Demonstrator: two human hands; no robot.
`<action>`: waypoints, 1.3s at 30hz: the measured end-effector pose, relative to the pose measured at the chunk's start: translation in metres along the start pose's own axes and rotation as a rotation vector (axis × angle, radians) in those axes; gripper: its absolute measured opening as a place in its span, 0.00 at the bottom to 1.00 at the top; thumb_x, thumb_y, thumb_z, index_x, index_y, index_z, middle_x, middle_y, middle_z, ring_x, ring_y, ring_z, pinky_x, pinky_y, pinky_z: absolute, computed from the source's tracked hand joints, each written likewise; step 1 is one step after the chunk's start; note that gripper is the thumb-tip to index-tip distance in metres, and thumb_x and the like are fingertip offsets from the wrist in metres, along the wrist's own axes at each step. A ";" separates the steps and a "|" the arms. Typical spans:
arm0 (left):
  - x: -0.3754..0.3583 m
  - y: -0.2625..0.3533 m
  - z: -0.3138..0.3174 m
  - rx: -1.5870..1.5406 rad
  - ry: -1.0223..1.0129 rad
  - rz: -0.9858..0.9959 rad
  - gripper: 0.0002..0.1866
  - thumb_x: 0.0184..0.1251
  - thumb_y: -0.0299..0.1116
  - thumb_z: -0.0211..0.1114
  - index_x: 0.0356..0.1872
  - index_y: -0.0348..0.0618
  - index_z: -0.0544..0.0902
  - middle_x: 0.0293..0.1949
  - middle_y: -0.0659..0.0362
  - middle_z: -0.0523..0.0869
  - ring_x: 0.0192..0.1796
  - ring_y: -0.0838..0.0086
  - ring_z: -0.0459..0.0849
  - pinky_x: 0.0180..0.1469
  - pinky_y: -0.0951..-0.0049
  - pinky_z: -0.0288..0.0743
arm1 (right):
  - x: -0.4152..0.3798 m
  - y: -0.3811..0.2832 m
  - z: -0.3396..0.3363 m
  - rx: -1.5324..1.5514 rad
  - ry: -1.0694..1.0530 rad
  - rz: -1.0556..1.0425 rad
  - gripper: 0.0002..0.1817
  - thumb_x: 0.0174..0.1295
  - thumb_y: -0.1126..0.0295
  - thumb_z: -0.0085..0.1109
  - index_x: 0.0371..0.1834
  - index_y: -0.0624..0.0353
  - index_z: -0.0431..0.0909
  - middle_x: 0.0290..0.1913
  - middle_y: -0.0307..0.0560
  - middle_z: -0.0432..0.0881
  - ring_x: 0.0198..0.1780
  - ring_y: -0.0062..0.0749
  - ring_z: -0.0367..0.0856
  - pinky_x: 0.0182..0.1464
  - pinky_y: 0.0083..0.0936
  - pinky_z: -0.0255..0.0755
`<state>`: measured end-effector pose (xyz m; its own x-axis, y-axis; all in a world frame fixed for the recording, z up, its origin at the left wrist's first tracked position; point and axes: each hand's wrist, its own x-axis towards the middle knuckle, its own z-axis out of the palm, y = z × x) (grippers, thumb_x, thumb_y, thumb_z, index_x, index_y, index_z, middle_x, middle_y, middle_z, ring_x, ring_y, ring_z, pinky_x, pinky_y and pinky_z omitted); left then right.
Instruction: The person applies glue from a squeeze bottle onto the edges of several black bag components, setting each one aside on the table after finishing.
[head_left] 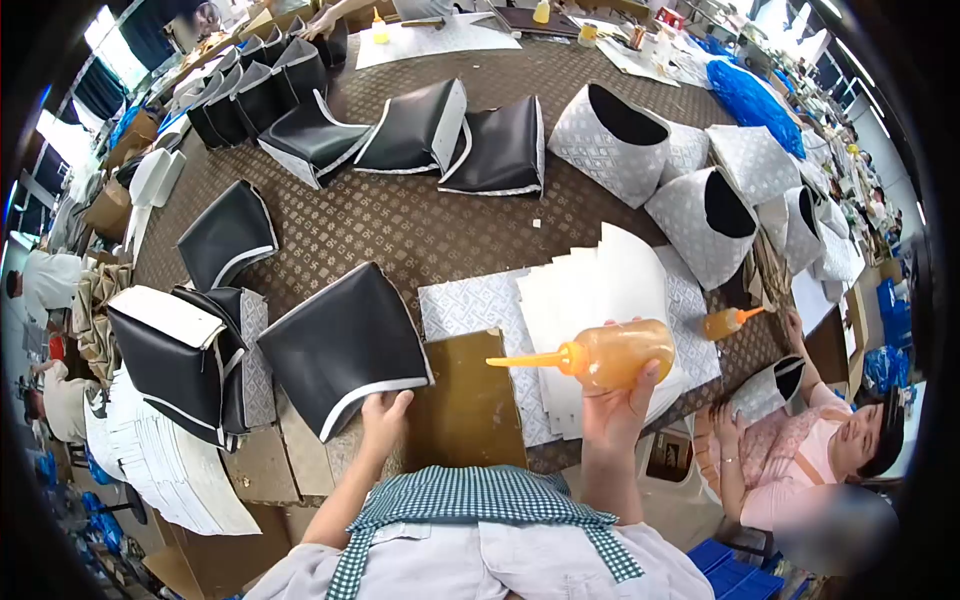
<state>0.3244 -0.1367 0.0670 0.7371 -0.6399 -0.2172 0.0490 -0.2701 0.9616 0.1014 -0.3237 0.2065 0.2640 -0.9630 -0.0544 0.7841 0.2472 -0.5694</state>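
In my right hand is a clear squeeze bottle of amber liquid, probably glue. The bottle lies sideways, its long orange nozzle pointing left over a brown board. My left hand grips the lower, white-edged rim of a black leather-like panel piece, with some fingers hidden beneath it. Right of the board, a fanned stack of white sheets rests on grey patterned sheets. To the left stands a group of black pieces with a white panel on top.
More black pieces line the table's far side. Several silver patterned hollow shapes sit at the right, near a second orange-tipped bottle. A co-worker in pink is at the right edge. White strips hang at the lower left.
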 end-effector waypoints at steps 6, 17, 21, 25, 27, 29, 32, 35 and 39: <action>0.049 -0.025 0.039 0.053 -0.062 0.123 0.25 0.64 0.40 0.62 0.52 0.26 0.73 0.51 0.48 0.78 0.53 0.64 0.75 0.57 0.70 0.66 | -0.026 -0.018 -0.014 0.042 0.040 -0.088 0.34 0.62 0.51 0.56 0.67 0.56 0.57 0.61 0.50 0.69 0.64 0.38 0.68 0.63 0.44 0.68; 0.023 0.196 -0.032 -0.588 -0.009 -0.078 0.09 0.58 0.29 0.59 0.35 0.34 0.80 0.34 0.52 0.84 0.34 0.67 0.85 0.39 0.69 0.80 | -0.046 -0.037 -0.024 0.076 0.056 -0.180 0.33 0.61 0.52 0.57 0.65 0.57 0.60 0.63 0.49 0.68 0.65 0.40 0.67 0.65 0.44 0.66; 0.007 0.165 -0.045 -0.926 -0.220 -0.183 0.18 0.60 0.36 0.57 0.45 0.31 0.77 0.44 0.45 0.83 0.44 0.58 0.83 0.52 0.61 0.76 | -0.046 -0.036 -0.019 0.073 0.000 -0.222 0.33 0.62 0.53 0.57 0.65 0.57 0.60 0.63 0.49 0.69 0.65 0.40 0.67 0.65 0.44 0.65; -0.034 0.117 -0.013 -1.066 -0.157 -0.304 0.24 0.69 0.46 0.51 0.54 0.34 0.73 0.53 0.45 0.79 0.53 0.55 0.79 0.61 0.58 0.69 | -0.047 -0.039 -0.015 -0.054 0.029 -0.298 0.33 0.61 0.53 0.58 0.64 0.58 0.60 0.60 0.45 0.69 0.63 0.37 0.68 0.63 0.38 0.67; -0.060 0.115 -0.004 -1.121 -0.195 -0.438 0.23 0.68 0.43 0.53 0.56 0.35 0.72 0.55 0.45 0.77 0.55 0.54 0.78 0.62 0.56 0.68 | -0.048 -0.042 -0.019 -0.197 0.008 -0.347 0.32 0.61 0.54 0.59 0.62 0.60 0.62 0.58 0.46 0.70 0.60 0.36 0.71 0.61 0.36 0.69; -0.083 0.130 0.005 -1.121 -0.243 -0.545 0.27 0.69 0.46 0.50 0.62 0.36 0.66 0.60 0.45 0.73 0.60 0.55 0.74 0.64 0.55 0.65 | -0.044 -0.045 -0.017 -0.312 0.043 -0.445 0.30 0.60 0.55 0.61 0.58 0.62 0.65 0.55 0.48 0.72 0.55 0.33 0.75 0.57 0.33 0.71; -0.095 0.125 0.008 -1.100 -0.280 -0.559 0.29 0.69 0.48 0.50 0.63 0.38 0.65 0.61 0.46 0.73 0.60 0.55 0.73 0.64 0.54 0.64 | -0.042 -0.048 -0.017 -0.375 0.069 -0.531 0.28 0.60 0.58 0.62 0.58 0.61 0.65 0.54 0.47 0.72 0.55 0.33 0.74 0.56 0.31 0.73; -0.097 0.122 0.011 -1.126 -0.321 -0.543 0.29 0.68 0.49 0.51 0.63 0.38 0.65 0.61 0.47 0.72 0.60 0.56 0.74 0.64 0.54 0.64 | -0.041 -0.049 -0.026 -0.385 0.080 -0.564 0.28 0.59 0.60 0.63 0.58 0.60 0.63 0.53 0.46 0.72 0.55 0.32 0.74 0.55 0.30 0.74; -0.097 0.121 0.013 -1.121 -0.316 -0.522 0.30 0.68 0.50 0.51 0.63 0.39 0.65 0.61 0.47 0.72 0.60 0.56 0.74 0.64 0.54 0.65 | -0.038 -0.049 -0.029 -0.399 0.105 -0.577 0.29 0.59 0.63 0.63 0.59 0.58 0.60 0.53 0.44 0.70 0.53 0.31 0.74 0.55 0.29 0.74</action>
<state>0.2496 -0.1168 0.2023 0.2747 -0.8259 -0.4924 0.9366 0.1140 0.3313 0.0370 -0.3022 0.2124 -0.2027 -0.9387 0.2788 0.5116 -0.3443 -0.7872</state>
